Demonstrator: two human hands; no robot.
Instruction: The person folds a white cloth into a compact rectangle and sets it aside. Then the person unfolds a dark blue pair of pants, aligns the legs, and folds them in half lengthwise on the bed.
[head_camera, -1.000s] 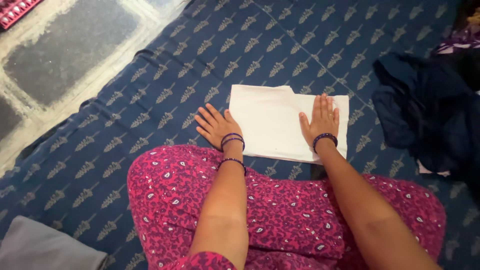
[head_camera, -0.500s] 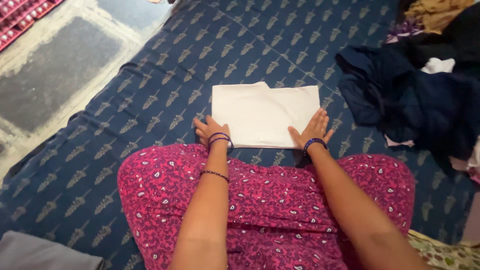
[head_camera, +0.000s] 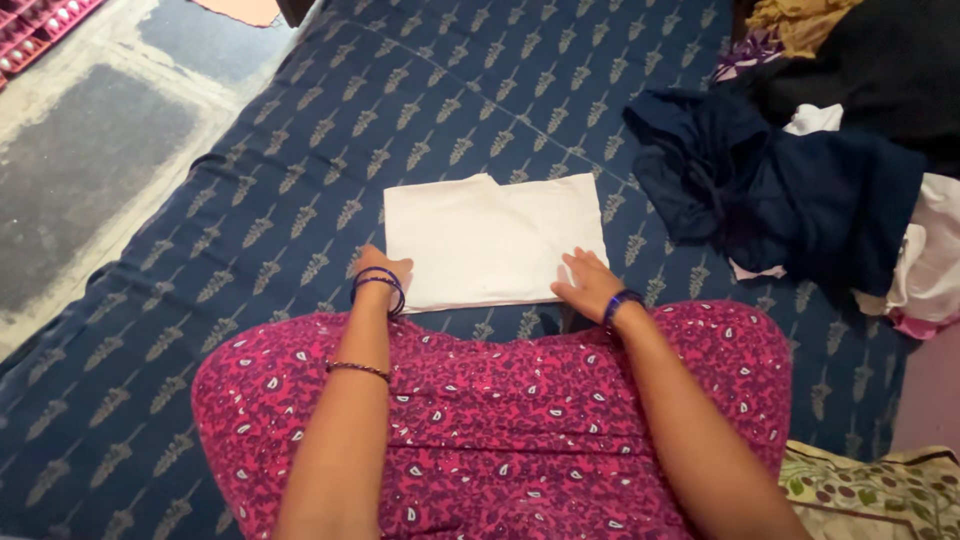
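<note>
On the blue patterned sheet (head_camera: 300, 150), both hands' grip pins the white folded cloth's (head_camera: 490, 235) near edge.

Folded cloth (head_camera: 495, 240) lies on bedsheet (head_camera: 300, 150), clothes pile (head_camera: 810, 170) right.

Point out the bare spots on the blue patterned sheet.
Free: the blue patterned sheet left of and beyond the folded white cloth, up to the grey floor. Crowded: the right, where the dark clothes pile sprawls. Left hand and right hand occupy the cloth's near edge.

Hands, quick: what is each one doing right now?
Left hand: at the near left corner of the folded white cloth; open or shut cannot be told.
Right hand: open, flat on the cloth.
</note>
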